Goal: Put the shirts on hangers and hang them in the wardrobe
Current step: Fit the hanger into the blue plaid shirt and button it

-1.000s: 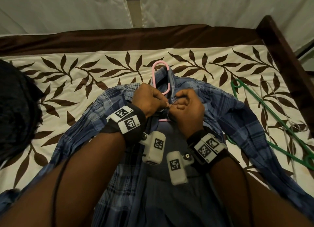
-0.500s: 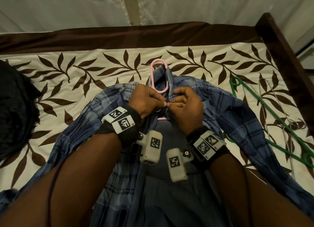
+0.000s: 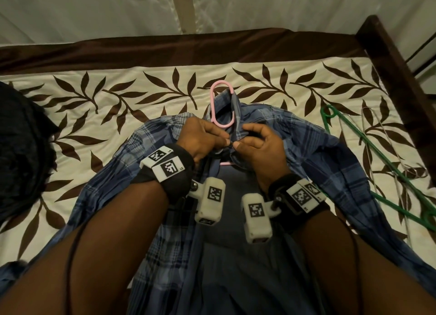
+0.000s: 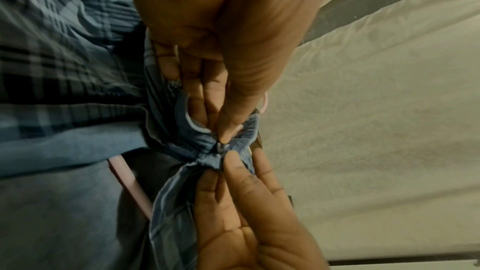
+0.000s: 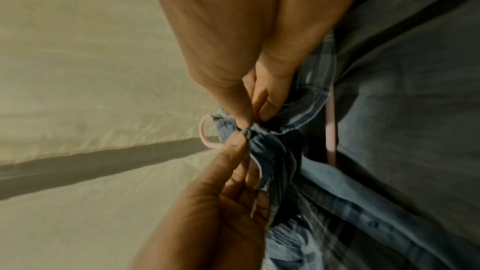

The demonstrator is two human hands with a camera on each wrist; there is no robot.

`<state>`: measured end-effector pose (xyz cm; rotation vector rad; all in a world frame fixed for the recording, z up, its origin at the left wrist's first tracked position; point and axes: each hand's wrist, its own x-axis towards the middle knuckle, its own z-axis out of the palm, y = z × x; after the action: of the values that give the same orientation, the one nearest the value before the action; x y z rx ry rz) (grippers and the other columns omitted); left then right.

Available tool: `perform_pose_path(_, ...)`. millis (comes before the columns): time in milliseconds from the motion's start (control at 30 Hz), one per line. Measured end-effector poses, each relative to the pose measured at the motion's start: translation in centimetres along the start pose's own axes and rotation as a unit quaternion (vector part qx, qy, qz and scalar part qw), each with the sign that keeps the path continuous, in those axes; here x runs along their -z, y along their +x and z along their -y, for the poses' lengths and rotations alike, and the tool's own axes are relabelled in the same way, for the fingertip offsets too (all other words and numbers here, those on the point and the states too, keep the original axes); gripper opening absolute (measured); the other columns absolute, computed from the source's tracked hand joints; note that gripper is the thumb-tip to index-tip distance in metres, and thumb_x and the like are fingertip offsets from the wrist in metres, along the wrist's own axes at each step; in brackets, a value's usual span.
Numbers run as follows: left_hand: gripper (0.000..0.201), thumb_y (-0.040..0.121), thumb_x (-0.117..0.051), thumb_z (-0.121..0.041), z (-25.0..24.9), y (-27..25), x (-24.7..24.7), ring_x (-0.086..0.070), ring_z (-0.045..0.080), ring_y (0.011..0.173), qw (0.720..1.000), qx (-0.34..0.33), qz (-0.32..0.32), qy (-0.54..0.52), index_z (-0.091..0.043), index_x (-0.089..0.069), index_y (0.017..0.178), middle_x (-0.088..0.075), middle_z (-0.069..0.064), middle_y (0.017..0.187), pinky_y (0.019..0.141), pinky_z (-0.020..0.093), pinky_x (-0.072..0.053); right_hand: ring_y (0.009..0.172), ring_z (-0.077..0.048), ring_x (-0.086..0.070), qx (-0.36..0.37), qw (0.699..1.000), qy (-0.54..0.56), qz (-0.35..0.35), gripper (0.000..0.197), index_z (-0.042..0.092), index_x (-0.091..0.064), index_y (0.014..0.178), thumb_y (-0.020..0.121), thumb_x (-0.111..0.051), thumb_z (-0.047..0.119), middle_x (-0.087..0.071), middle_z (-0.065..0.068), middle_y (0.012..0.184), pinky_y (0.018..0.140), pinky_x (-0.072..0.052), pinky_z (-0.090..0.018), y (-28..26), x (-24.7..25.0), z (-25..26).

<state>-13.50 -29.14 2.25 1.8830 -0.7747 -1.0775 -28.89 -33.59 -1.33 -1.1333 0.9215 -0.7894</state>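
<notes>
Between the two hands, the plaid shirt (image 3: 313,154) collar is bunching: left hand (image 3: 200,140) and right hand (image 3: 259,147) are each pinching one collar edge, probably fastening the top button so it stays on the pink hanger (image 3: 220,107), lying on the bed (image 3: 94,116).

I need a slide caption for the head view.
Both hands, left hand and right hand, pinch blue plaid shirt collar over pink plastic hanger.

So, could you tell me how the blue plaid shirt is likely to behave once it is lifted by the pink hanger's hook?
The blue plaid shirt lies rumpled and folded over the bedspread, so it will probably hang limp and sway. Only the collar is pinched together, by the left hand and right hand, so the open front may slip off the pink hanger.
</notes>
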Motion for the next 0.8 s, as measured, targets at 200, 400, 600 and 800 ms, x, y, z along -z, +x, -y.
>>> perform_pose_path(200, 0.010, 0.076, -0.078, 0.005, 0.0, 0.0, -0.6, -0.071, 0.020, 0.069, 1.000, -0.011, -0.019, 0.005, -0.003, -0.075, 0.079, -0.074, 0.013, 0.078, 0.070, 0.029, -0.062, 0.082, -0.025, -0.074, -0.002, 1.000, 0.004, -0.006, 0.049, 0.010, -0.056, 0.120, 0.079, -0.074, -0.009, -0.073, -0.011, 0.087, 0.074, -0.061, -0.035, -0.2, 0.2, -0.1)
perform_pose_path(400, 0.008, 0.076, -0.078, 0.007, 0.3, 0.2, -1.3, -0.073, 0.030, 0.075, 1.000, 0.009, -0.019, -0.008, 0.001, -0.075, 0.080, -0.074, 0.013, 0.077, 0.073, 0.038, -0.062, 0.060, -0.005, -0.062, 0.104, 0.983, -0.145, -0.027, 0.053, 0.009, -0.057, 0.114, 0.070, -0.083, -0.007, -0.065, -0.004, 0.076, 0.059, -0.053, -0.017, -0.5, -0.6, -0.9)
perform_pose_path(600, 0.010, 0.079, -0.077, 0.003, -0.1, 0.3, -1.0, -0.073, 0.025, 0.083, 0.999, -0.008, -0.005, 0.047, -0.006, -0.074, 0.082, -0.074, 0.011, 0.082, 0.080, 0.037, -0.061, 0.060, -0.006, -0.061, 0.129, 0.978, -0.159, -0.030, 0.044, 0.004, -0.058, 0.111, 0.074, -0.077, -0.010, -0.064, -0.004, 0.075, 0.059, -0.054, -0.018, -0.3, -0.4, -1.2)
perform_pose_path(800, 0.043, 0.074, -0.082, -0.014, -0.4, 0.4, -1.4, -0.056, 0.017, 0.104, 0.929, -0.217, -0.040, 0.296, -0.025, -0.063, 0.111, -0.061, -0.002, 0.113, 0.091, 0.035, -0.049, 0.069, -0.020, -0.068, 0.115, 0.977, -0.177, -0.034, 0.048, 0.010, -0.054, 0.112, 0.073, -0.079, -0.005, -0.067, -0.008, 0.080, 0.064, -0.060, -0.030, 0.3, -0.2, -1.5)
